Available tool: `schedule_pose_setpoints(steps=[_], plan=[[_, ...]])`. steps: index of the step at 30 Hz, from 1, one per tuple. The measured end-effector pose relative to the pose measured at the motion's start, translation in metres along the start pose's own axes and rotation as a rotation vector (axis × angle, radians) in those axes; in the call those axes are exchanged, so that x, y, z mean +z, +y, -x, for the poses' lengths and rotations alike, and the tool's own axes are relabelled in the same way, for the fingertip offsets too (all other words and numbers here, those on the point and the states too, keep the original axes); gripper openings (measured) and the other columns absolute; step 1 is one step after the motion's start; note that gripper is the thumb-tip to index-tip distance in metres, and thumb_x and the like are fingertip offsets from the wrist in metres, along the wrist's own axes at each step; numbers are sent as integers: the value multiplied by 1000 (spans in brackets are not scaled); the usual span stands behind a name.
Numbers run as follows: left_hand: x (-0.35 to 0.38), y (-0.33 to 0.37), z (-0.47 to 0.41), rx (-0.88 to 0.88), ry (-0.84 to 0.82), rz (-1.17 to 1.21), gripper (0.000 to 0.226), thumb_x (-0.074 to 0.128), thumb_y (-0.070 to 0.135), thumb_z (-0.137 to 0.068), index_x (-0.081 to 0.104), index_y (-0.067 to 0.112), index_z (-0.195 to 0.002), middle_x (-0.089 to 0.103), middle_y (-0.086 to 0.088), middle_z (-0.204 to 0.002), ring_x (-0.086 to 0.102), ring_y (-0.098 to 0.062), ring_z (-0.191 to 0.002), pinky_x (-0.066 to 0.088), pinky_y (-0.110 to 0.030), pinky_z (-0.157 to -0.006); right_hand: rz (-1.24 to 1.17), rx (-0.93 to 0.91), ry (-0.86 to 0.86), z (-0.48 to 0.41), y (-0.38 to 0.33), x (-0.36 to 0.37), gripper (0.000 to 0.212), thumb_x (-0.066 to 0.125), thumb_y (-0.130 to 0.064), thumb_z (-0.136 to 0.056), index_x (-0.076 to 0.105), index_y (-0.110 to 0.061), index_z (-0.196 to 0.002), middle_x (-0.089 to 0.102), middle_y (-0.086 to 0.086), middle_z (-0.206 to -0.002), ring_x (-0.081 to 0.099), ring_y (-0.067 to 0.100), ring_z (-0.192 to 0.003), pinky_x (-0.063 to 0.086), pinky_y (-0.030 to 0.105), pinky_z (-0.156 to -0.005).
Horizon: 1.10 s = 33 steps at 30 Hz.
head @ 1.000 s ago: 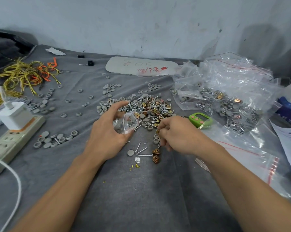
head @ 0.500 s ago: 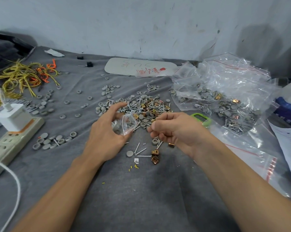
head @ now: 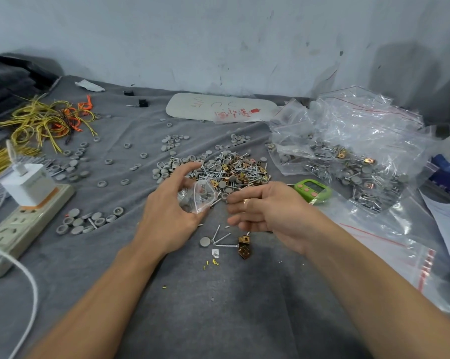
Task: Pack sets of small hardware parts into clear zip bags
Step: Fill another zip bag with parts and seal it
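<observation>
Packing small hardware on a grey cloth (head: 218,320). Gripped in the left hand (head: 166,216), a small clear bag (head: 198,196), mouth seemingly turned rightward, grey caps already inside. Just beside that mouth and level with it, the right hand (head: 268,213), fingers bent, pinching a brass clip (head: 245,202). Likely next: a short leftward carry, clip into bag. Behind both hands, the main pile of parts (head: 226,169). Nearer the right hand than the left, a loose set (head: 234,243) of cap, screws and clips, not yet bagged.
</observation>
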<state>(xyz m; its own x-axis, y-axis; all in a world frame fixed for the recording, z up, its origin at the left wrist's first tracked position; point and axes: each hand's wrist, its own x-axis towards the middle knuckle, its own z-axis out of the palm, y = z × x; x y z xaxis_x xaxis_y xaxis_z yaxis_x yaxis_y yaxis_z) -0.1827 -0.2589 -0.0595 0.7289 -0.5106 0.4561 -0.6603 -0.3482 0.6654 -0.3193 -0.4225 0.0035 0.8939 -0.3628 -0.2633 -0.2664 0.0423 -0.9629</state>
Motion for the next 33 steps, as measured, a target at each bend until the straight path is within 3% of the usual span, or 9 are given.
schedule_pose_setpoints(steps=[6, 12, 20, 25, 29, 33], plan=[[0, 0, -1, 7, 5, -15, 76, 86, 34, -76, 46, 54, -137, 68, 22, -106, 60, 12, -98, 34, 3, -76, 25, -26, -12, -1, -1, -4, 27, 47, 9, -101, 72, -1, -106, 77, 20, -103, 73, 15, -63, 54, 19, -52], [-1, 1, 0, 14, -2, -14, 78, 87, 35, -75, 46, 54, -138, 68, 22, -107, 61, 10, -99, 35, -1, -78, 235, 48, -162, 0, -1, -10, 31, 44, 2, -105, 65, -8, -125, 71, 9, -124, 76, 20, -69, 51, 20, -51], [0, 1, 0, 21, 12, -15, 76, 87, 34, -75, 47, 55, -136, 68, 22, -105, 61, 10, -98, 37, 1, -77, 550, -27, -135, -1, -5, -12, 22, 54, 4, -98, 73, -8, -98, 79, 2, -86, 71, 20, -53, 39, 18, -40], [0, 0, 0, 23, 12, 2, 76, 87, 34, -75, 47, 55, -136, 68, 21, -106, 62, 6, -99, 36, 1, -77, 692, -62, -95, -2, -8, -8, 27, 53, 0, -98, 76, -14, -97, 79, 1, -90, 76, 25, -63, 38, 7, -44], [0, -1, 0, 19, -2, 15, 77, 87, 34, -76, 46, 57, -136, 68, 22, -107, 63, 3, -101, 40, -9, -79, 644, -108, -50, -3, -12, -6, 40, 37, 8, -97, 71, -13, -102, 75, 9, -99, 69, 15, -54, 40, 13, -43], [1, -2, 0, 18, -3, 18, 77, 87, 34, -76, 45, 58, -136, 68, 22, -107, 63, 3, -101, 40, -11, -78, 598, -120, -1, -2, -13, -5, 31, 40, 6, -98, 66, -11, -93, 76, 12, -88, 71, 22, -57, 40, 16, -39]])
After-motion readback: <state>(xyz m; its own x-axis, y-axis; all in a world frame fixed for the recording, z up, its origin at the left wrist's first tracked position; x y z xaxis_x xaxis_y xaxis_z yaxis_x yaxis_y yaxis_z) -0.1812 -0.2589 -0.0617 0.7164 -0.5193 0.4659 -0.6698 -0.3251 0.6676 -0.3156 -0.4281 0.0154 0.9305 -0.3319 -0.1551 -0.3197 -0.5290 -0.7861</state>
